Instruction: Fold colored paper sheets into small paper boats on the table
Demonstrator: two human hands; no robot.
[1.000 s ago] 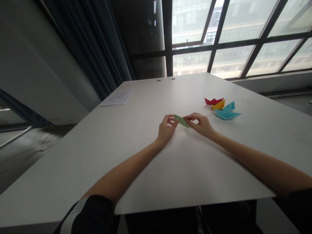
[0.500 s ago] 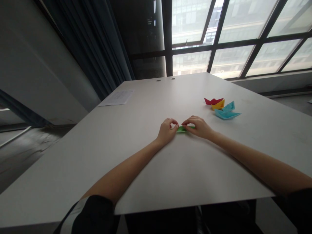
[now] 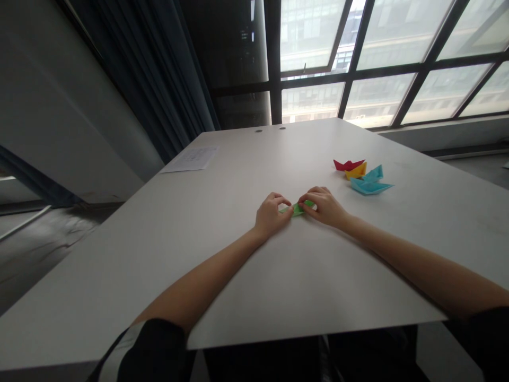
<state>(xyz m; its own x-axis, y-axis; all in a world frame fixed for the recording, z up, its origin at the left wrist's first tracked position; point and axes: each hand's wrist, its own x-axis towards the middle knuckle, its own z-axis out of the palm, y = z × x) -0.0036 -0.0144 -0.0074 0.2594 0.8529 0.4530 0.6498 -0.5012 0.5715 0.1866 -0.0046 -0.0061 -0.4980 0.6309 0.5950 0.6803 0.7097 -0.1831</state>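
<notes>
A small piece of folded green paper [image 3: 297, 210] is at the middle of the white table, between my two hands. My left hand [image 3: 272, 214] pinches its left end between thumb and fingers. On the other side, my right hand [image 3: 324, 206] grips the right part with thumb and fingertips. The paper slants, its right end farther from me than its left. Fingers cover parts of it, so its full folded shape is hidden.
Folded paper boats stand to the right: a red one [image 3: 349, 165], a yellow one [image 3: 356, 171] and light blue paper [image 3: 370, 185]. A printed sheet [image 3: 191, 159] lies at the table's [image 3: 238, 297] left edge. Behind are a dark curtain [image 3: 159, 63] and windows.
The green paper has turned a little, its right end now farther away, and more of it shows. My right hand has shifted slightly. The paper boats have stayed put.
</notes>
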